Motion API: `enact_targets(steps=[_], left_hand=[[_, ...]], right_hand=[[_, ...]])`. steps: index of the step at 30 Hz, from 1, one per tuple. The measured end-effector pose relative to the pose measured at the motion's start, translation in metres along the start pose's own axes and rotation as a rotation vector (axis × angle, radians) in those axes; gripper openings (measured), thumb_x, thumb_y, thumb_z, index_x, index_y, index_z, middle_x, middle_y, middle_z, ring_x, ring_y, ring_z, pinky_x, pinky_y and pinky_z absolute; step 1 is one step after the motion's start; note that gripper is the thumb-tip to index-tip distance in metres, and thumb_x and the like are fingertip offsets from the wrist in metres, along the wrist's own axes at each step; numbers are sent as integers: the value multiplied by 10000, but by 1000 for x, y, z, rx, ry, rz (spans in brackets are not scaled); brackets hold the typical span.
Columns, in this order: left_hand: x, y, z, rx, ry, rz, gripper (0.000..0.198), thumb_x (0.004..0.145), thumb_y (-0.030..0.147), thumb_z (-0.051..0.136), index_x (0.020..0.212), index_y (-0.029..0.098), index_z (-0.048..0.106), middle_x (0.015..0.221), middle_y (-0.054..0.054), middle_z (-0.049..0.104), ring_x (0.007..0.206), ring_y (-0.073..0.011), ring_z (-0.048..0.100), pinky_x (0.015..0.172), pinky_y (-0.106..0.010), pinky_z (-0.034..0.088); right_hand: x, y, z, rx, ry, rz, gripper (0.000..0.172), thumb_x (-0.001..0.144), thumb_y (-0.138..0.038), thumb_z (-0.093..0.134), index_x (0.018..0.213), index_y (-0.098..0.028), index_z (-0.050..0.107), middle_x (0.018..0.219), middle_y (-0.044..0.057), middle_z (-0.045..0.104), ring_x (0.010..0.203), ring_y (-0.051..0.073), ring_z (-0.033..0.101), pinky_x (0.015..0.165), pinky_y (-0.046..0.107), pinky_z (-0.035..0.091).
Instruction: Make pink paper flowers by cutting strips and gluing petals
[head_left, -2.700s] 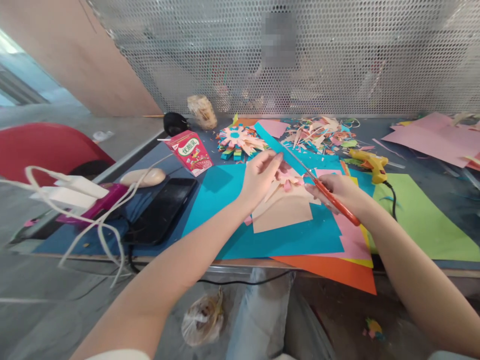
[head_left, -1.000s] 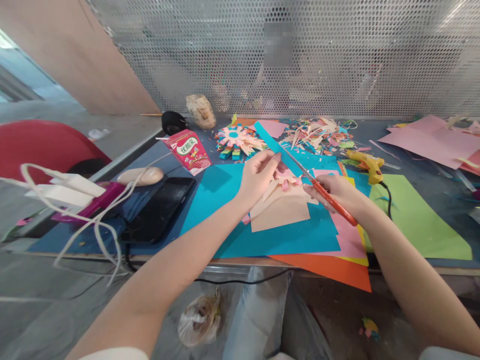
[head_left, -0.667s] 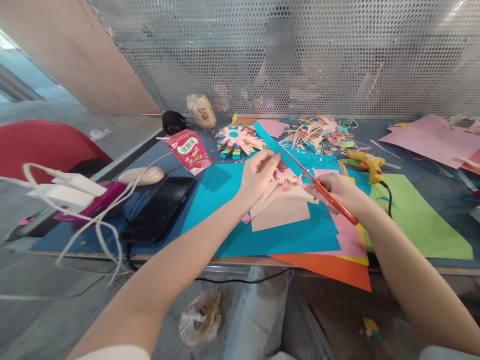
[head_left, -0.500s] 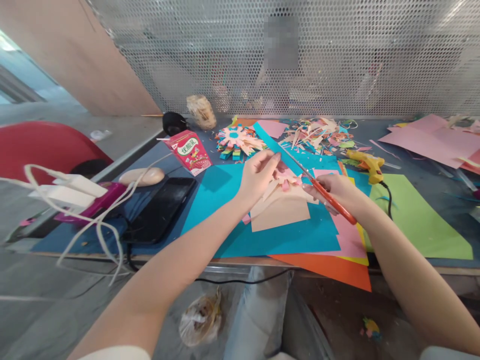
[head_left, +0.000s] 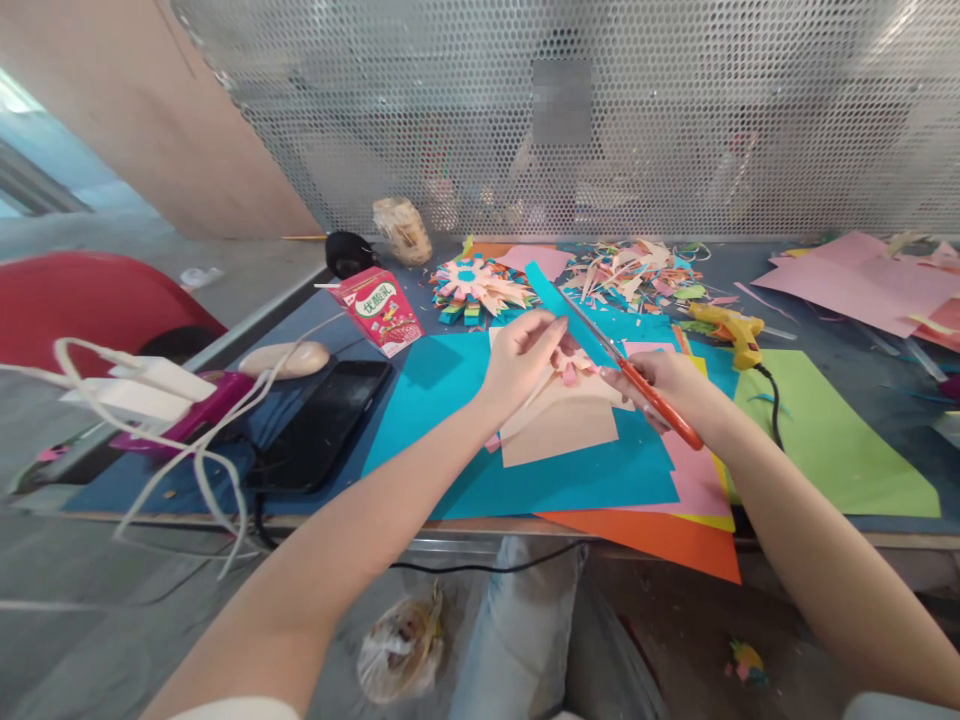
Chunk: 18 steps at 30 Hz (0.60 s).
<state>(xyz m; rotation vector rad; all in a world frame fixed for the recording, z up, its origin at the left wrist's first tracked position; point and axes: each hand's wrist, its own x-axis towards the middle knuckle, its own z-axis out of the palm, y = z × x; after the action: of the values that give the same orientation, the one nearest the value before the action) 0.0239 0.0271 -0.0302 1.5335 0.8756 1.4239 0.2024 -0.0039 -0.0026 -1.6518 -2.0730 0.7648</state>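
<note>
Pink paper, cut into a small fringed piece, sits between the two hands above a peach sheet, which lies on a large blue sheet at the near edge of the table. Left hand: thumb and fingers pinched on the left side of the fringed piece, holding it just clear of the peach sheet. Right hand: closed around the orange handles of a pair of scissors. The scissors' long axis runs diagonally, handles low at the right, blades pointing up and left and away from the person. The blades pass just beside the right edge of the fringed piece; whether they touch it cannot be told, and they read as one thin line, so no gap between them shows. The fringed piece lies directly left of the right hand and is nearer to the left hand, which holds it. Noted around the work: a yellow glue gun to the right, a finished paper flower and a heap of offcuts behind, a red drink carton and a dark phone to the left.
</note>
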Motion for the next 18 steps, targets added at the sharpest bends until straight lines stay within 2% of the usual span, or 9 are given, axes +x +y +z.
enact_targets(steps=[4,9,12,15,17,18], left_hand=[[-1,3,3,-12,-22,-37,252,825,321,533,620,176,508,567,18,587,467,-64,532,484,-194,440],[3,1,0,27,-46,-123,262,802,343,545,607,171,508,555,13,577,474,-72,523,453,-191,387],[7,-4,-7,149,-54,-152,265,790,346,548,599,164,524,555,5,575,496,-75,515,467,-190,366],[10,-10,-13,334,-20,-123,265,792,349,528,603,164,530,576,0,587,524,-86,514,527,-208,380],[11,-12,-17,473,-23,-99,261,794,344,505,607,165,534,577,2,581,542,-96,509,545,-220,368],[12,-13,-19,538,-36,-87,252,789,327,495,599,165,529,569,7,567,547,-100,498,542,-223,352]], right_hand=[[2,4,1,68,28,-15,525,694,-704,487,575,-195,438,398,-51,367,359,82,369,388,230,271],[4,7,-2,296,64,88,482,671,-657,569,596,-193,461,367,-72,350,295,85,381,330,224,308],[3,7,-7,495,20,165,484,664,-656,577,595,-192,458,375,-71,365,267,77,356,282,217,275],[7,8,-13,646,-71,207,493,695,-664,532,592,-186,459,376,-61,386,265,74,360,280,207,264],[17,10,-20,589,-74,237,505,710,-664,511,569,-183,456,365,-53,385,266,77,366,288,209,269],[24,12,-26,510,-36,252,510,713,-662,511,550,-182,453,353,-50,375,264,79,362,289,213,270]])
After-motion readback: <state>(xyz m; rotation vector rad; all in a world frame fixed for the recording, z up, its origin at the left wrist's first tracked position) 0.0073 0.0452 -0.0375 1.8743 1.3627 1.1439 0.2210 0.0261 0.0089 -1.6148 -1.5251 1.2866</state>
